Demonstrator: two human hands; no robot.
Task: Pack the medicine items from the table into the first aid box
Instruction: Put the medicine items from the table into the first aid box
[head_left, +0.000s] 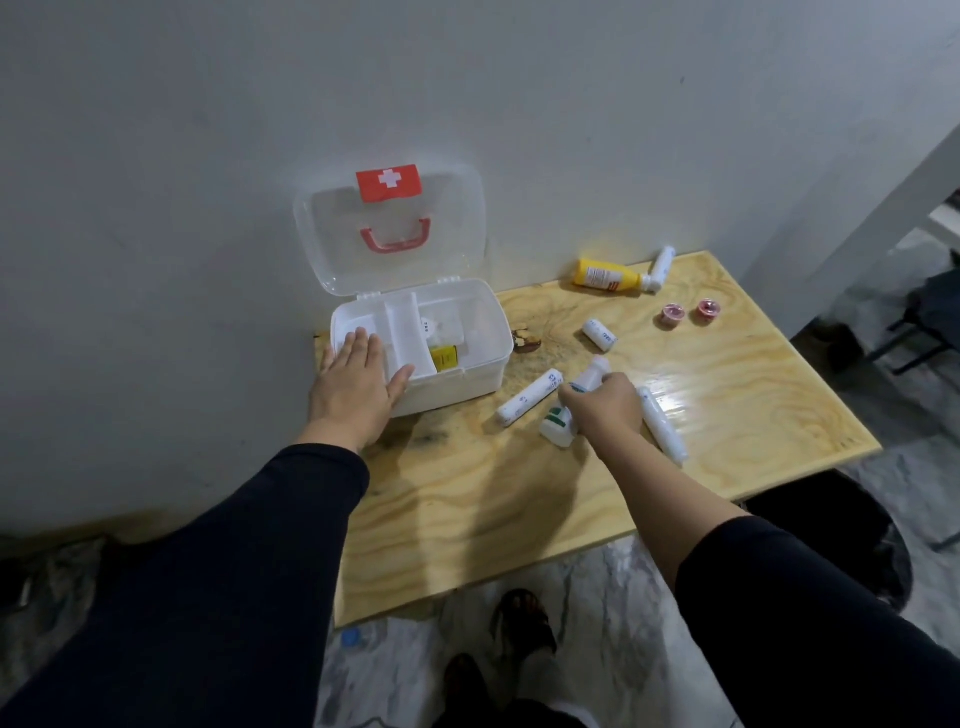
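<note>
White bottle (592, 375) | in right hand (605, 408) | cap up, tilted

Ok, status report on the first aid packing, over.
Left hand open, flat on first aid box corner. Right hand shut on white bottle. Box lid up; bandage rolls beside the hand, nothing blocking.

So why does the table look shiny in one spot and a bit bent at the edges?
Head view: a light glares off the varnished table beside the right hand; the wide-angle lens bows the edges; both arms cast soft shadows; the held bottle is slightly blurred.
</note>
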